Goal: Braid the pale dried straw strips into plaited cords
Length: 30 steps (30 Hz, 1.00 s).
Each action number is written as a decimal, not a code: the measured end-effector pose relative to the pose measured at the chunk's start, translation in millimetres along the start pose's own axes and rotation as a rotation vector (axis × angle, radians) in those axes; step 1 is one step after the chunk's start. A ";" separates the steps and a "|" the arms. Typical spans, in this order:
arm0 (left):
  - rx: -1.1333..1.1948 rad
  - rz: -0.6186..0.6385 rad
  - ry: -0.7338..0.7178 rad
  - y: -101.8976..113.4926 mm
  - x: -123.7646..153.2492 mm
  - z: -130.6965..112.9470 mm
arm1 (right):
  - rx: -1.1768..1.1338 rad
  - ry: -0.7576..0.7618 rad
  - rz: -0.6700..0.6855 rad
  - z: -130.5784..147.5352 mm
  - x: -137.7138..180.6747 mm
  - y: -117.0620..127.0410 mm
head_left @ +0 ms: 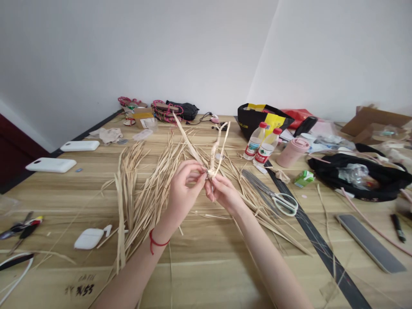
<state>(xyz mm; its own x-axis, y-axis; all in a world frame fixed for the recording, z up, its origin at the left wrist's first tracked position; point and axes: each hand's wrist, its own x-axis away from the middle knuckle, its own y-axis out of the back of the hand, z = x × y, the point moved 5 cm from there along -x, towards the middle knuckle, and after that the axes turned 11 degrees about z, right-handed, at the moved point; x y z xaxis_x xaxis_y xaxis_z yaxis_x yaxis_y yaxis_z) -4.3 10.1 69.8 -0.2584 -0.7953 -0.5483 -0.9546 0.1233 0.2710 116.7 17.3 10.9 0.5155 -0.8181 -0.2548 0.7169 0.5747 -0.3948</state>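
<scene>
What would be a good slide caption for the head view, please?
Left hand and right hand hold a wrapped straw-like piece over loose dry strips, scissors at right.

Left hand (185, 184): makes a small pinch
Right hand (224, 192): curled in, just beside the left
Left arm (135, 267): reaches forward
Right arm (268, 253): reaches forward too

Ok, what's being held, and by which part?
A pale straw piece, pinched near its lower end by the left hand and the right hand.
</scene>
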 end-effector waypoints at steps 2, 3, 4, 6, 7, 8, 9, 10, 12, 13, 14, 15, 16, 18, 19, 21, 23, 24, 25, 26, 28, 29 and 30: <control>-0.051 0.005 -0.016 0.1 -0.5 -1.7 | -0.032 -0.008 -0.003 -3.1 -0.8 0.5; -0.069 0.008 -0.016 0.3 -0.6 -2.2 | -0.042 -0.010 -0.002 -4.5 -1.2 0.6; -0.085 0.013 -0.011 0.6 -0.8 -2.5 | -0.049 -0.012 0.000 -5.7 -1.6 0.7; -0.110 0.028 -0.010 1.5 -1.0 -3.7 | -0.066 -0.019 -0.002 -7.7 -2.3 1.1; -0.123 0.039 -0.017 2.0 -1.2 -4.7 | -0.081 -0.022 -0.007 -8.2 -2.4 1.7; -0.137 0.052 -0.028 2.7 -1.4 -5.8 | -0.101 -0.025 -0.016 -8.5 -2.4 2.4; -0.150 0.070 -0.041 3.3 -1.8 -7.0 | -0.124 -0.030 -0.025 -8.6 -2.2 3.1; -0.160 0.094 -0.052 3.9 -2.2 -7.9 | -0.149 -0.038 -0.030 -8.6 -1.9 3.7; -0.192 0.145 -0.072 5.6 -3.5 -9.0 | -0.197 -0.055 -0.023 -7.8 -1.1 3.8; -0.223 0.170 -0.081 6.9 -4.3 -9.1 | -0.218 -0.065 -0.008 -7.2 -0.6 3.2; -0.267 0.186 -0.092 8.6 -5.1 -8.9 | -0.239 -0.076 0.014 -6.5 0.0 2.2; -0.321 0.199 -0.101 10.5 -6.0 -8.2 | -0.259 -0.085 0.035 -5.6 0.6 1.1; -0.377 0.213 -0.105 12.3 -6.8 -6.8 | -0.279 -0.095 0.054 -4.9 1.2 0.0; -0.468 0.245 -0.096 15.6 -8.3 -1.9 | -0.311 -0.109 0.084 -3.3 2.5 -2.2; -0.500 0.263 -0.086 17.0 -9.0 1.1 | -0.322 -0.112 0.096 -2.5 3.0 -3.2; -0.548 0.287 -0.074 19.6 -9.8 5.6 | -0.330 -0.115 0.123 -1.0 4.1 -5.1; -0.571 0.270 -0.098 23.0 -9.7 4.4 | -0.329 -0.108 0.142 0.7 5.3 -6.1; -0.572 0.249 -0.126 25.0 -9.1 1.0 | -0.327 -0.104 0.148 1.4 5.9 -6.1; -0.568 0.220 -0.160 27.2 -8.1 -4.2 | -0.323 -0.098 0.152 2.1 6.5 -6.0; -0.563 0.191 -0.199 28.9 -6.5 -10.8 | -0.320 -0.095 0.157 2.6 7.1 -5.8; -0.567 0.155 -0.283 29.7 -1.5 -27.0 | -0.322 -0.091 0.167 2.8 8.0 -5.4; -0.578 0.159 -0.330 27.7 1.8 -35.7 | -0.327 -0.085 0.170 2.7 8.4 -5.2; -0.596 0.179 -0.375 23.9 5.6 -44.2 | -0.336 -0.076 0.174 2.5 8.7 -5.1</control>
<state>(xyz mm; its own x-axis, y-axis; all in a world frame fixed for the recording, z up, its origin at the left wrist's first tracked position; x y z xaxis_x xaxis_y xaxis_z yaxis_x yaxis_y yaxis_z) -22.0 -17.6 108.1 -0.5388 -0.5228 -0.6606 -0.6778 -0.1965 0.7085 118.6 7.3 12.9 0.6582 -0.6978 -0.2826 0.4285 0.6559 -0.6215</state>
